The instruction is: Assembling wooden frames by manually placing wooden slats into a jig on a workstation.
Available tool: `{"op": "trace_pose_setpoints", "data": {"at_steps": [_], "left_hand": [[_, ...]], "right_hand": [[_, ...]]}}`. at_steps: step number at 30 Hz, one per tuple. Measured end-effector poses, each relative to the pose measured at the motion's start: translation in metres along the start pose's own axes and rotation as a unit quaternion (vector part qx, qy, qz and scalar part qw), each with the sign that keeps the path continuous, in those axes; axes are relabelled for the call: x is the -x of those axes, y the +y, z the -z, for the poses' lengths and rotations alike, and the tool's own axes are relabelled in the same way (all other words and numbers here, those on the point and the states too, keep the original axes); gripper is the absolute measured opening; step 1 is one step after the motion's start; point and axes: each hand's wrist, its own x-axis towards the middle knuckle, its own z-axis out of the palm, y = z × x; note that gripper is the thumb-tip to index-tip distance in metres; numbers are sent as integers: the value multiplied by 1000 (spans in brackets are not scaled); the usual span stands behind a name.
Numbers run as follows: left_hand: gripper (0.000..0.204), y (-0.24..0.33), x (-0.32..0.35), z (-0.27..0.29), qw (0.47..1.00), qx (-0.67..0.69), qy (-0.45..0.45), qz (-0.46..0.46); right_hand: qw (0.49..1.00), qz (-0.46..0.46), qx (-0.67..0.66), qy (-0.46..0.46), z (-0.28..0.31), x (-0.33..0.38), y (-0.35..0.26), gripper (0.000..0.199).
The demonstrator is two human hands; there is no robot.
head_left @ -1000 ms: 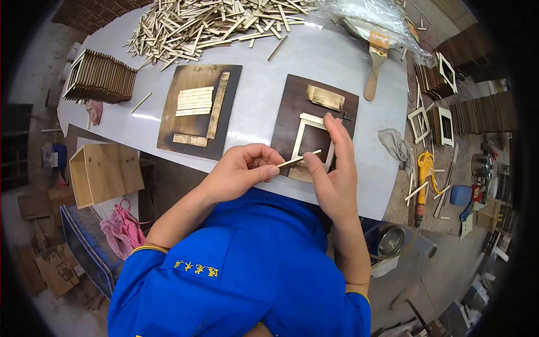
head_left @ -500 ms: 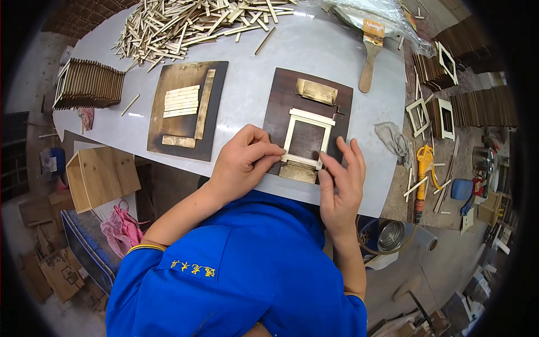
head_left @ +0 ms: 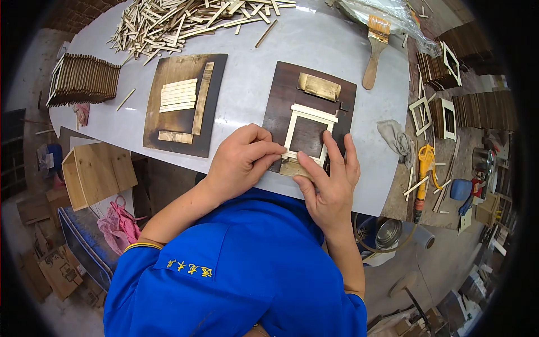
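Observation:
A small pale wooden frame (head_left: 289, 135) lies on a dark brown board (head_left: 273, 104) in front of me. Wooden blocks sit on that board, a worn upper block (head_left: 319, 87) beyond the frame and a lower block (head_left: 290, 168) along its near side. My left hand (head_left: 244, 157) pinches the frame's near left corner between thumb and curled fingers. With its fingers apart, my right hand (head_left: 332, 182) rests on the frame; one fingertip touches the near rail and another the right side. Part of the near rail is hidden under the right fingers.
Left of the frame, another board (head_left: 152, 126) bears a row of pale strips (head_left: 178, 95). A heap of sticks (head_left: 163, 25) lies at the back. Stacked frames (head_left: 84, 80) stand far left. A brush (head_left: 375, 53), a grey rag (head_left: 393, 136) and a yellow-orange air gun (head_left: 425, 168) lie right.
My right hand has moved left and inward, from the frame's near right corner onto its near rail and right side. The left hand keeps its pinch. The whole view has shifted slightly.

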Motion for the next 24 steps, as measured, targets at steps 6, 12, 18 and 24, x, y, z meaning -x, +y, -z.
{"op": "trace_pose_setpoints", "data": {"at_steps": [6,12,18,24], "left_hand": [[29,26,-1,20,993,-10,-75,94],[34,34,-2,30,983,50,-107,139],[30,34,-1,25,981,97,-91,139],[34,33,-3,20,989,52,-100,96]], "right_hand": [[999,7,29,13,1,-1,0,33],[999,5,38,14,3,-3,0,31],[999,9,44,13,6,-1,6,31],[1000,5,11,7,8,1,10,33]]}}
